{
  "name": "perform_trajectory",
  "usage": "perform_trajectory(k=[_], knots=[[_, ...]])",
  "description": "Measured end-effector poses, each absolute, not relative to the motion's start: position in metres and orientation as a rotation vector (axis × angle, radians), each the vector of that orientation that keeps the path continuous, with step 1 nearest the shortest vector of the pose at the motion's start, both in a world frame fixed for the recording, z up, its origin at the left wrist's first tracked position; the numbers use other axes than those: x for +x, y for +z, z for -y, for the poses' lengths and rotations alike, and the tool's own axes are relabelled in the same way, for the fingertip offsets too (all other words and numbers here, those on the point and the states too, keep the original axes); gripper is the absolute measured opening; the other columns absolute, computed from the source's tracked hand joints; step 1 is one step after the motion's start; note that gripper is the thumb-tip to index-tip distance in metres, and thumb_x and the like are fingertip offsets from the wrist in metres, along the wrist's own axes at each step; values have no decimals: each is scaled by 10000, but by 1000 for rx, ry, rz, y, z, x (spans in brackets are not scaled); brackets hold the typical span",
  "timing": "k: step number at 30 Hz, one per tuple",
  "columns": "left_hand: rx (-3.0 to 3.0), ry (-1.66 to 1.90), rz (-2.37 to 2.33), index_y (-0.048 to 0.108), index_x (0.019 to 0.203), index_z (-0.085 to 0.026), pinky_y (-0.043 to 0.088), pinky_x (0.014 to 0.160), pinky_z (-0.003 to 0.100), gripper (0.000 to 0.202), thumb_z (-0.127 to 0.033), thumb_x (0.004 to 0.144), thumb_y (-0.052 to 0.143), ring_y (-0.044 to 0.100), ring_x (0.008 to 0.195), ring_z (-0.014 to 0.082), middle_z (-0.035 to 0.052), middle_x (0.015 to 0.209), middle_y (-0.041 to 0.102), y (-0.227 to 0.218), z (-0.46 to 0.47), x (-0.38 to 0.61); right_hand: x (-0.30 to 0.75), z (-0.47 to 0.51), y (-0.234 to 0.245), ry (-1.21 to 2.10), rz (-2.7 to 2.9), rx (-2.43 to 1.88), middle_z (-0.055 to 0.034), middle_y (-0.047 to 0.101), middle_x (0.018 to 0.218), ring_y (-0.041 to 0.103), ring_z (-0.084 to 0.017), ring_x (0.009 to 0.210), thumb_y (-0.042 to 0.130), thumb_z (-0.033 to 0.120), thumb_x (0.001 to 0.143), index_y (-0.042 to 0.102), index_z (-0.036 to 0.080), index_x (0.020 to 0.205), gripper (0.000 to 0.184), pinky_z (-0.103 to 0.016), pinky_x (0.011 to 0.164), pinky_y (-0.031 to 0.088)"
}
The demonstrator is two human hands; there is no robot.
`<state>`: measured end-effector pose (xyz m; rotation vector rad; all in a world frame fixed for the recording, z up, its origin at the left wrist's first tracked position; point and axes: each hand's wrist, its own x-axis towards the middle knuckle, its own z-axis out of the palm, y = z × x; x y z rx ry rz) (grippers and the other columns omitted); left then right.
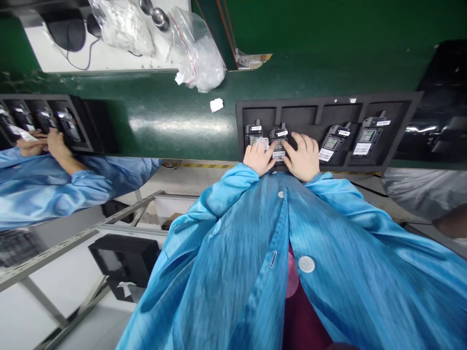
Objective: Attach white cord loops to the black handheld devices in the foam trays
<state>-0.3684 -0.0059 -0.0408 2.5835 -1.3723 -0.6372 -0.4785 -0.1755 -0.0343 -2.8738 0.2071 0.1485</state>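
Observation:
A black foam tray point(299, 103) on the bench holds several black handheld radios with stub antennas and white labels. My left hand point(257, 158) is closed around a tangled bunch of thin white pieces point(263, 142), too small to name. Its thumb reaches the lower left side of one radio point(279, 134). Across from it, my right hand point(303, 156) has its fingers spread over the tray, the thumb touching that same radio. Another radio point(253, 130) lies left of it, partly covered by the white bunch. Right of my right hand lie a tilted radio point(332, 142) and another radio point(366, 136).
A scrap of white paper point(216, 105) and a clear plastic bag point(200, 53) lie on the green bench point(175, 121). At left, a co-worker's hands point(58, 146) work at another black tray point(82, 121). A dark glossy object point(438, 112) borders my tray on the right.

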Motion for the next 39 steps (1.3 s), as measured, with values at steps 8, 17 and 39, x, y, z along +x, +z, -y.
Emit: perform_trajectory(k=[8, 17, 39], knots=[[2574, -698, 1363, 337, 1522, -248, 338, 869, 465, 648, -541, 944, 357, 518, 1110, 375, 227, 1262, 557, -40, -1, -369, -490, 171, -41, 141, -252, -2861, -118, 345, 1540, 335, -336, 1373, 499, 438, 919, 430, 254, 1466, 581, -544, 1112, 259], [2565, -688, 1375, 436, 1470, -239, 365, 882, 463, 569, -455, 944, 422, 517, 1135, 362, 220, 1293, 540, -36, 2, -369, -491, 171, -45, 131, -162, -2887, -120, 348, 1541, 327, -326, 1380, 479, 465, 929, 461, 210, 1431, 563, -549, 1123, 243], [1404, -1059, 241, 300, 1520, -244, 375, 569, 281, 728, -328, 804, 398, 371, 559, 102, 15, 750, 491, 32, -44, -352, -424, 113, 42, -245, -301, -2292, -18, 652, 912, 578, -211, 967, 580, 371, 899, 638, 227, 854, 161, -391, 905, 432]])
